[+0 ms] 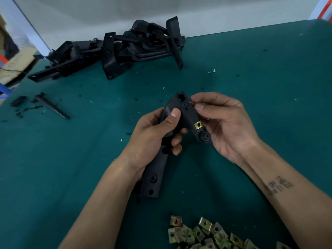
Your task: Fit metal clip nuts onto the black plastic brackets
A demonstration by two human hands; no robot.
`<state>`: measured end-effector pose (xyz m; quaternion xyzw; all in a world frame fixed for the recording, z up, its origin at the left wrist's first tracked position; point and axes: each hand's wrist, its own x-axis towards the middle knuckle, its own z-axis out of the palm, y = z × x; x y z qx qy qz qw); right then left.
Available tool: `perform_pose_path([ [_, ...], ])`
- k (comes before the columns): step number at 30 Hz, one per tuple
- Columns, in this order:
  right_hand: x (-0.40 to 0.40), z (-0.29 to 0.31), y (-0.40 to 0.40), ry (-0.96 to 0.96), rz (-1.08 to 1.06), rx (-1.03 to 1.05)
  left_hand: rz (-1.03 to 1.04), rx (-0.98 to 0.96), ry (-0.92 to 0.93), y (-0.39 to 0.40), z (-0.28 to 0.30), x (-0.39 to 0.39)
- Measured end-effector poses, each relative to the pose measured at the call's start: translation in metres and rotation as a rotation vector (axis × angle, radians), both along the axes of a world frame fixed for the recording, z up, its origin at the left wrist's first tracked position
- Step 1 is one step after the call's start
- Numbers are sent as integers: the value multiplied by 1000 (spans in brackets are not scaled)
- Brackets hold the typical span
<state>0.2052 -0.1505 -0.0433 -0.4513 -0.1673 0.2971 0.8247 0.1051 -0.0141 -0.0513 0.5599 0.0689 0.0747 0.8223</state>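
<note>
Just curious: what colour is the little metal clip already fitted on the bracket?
Brassy yellow-gold, against the black bracket; the fitted clip nut shows best in the head view.

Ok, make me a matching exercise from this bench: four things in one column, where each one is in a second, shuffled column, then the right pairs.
Things:
1. bracket
2. fitted clip nut
3. loose clip nuts
4. pile of brackets

Places:
A. heaped at the near edge of the green table
B. stacked at the far wall
C. gripped by the left hand
D. seated on the held bracket, beside the right hand

Pairs: 1-C, 2-D, 3-A, 4-B
</note>
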Motion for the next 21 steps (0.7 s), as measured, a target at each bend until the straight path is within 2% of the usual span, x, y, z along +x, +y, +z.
perform_pose_path([
  [21, -6, 4, 1, 63, -108, -34, 43, 43, 40, 0, -3, 2],
])
